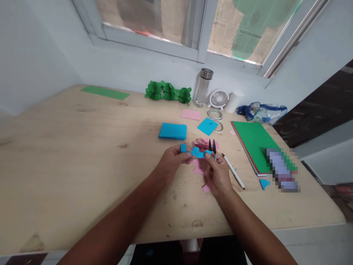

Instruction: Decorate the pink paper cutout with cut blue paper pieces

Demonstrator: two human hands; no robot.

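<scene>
A small blue paper piece (pixel 198 152) with curved cut edges stretches between my two hands, above the table. My left hand (pixel 174 159) pinches its left end between thumb and fingers. The other end is gripped by my right hand (pixel 217 171). Out of the right hand stick the dark blades of a pair of scissors (pixel 212 145), pointing away from me; the handles are mostly hidden by the fingers. Pink paper scraps (pixel 197 167) with cut-out curves lie beneath the hands. Just beyond them is a stack of blue paper (pixel 173 131).
A white pen (pixel 234 171) lies right of my hands, near a green folder (pixel 257 141) with a blurred phone-like object on it. Behind stand a green paper garland (pixel 168 92), glass bottle (pixel 202 88), small fan (pixel 218 98) and tape rolls (pixel 215 114).
</scene>
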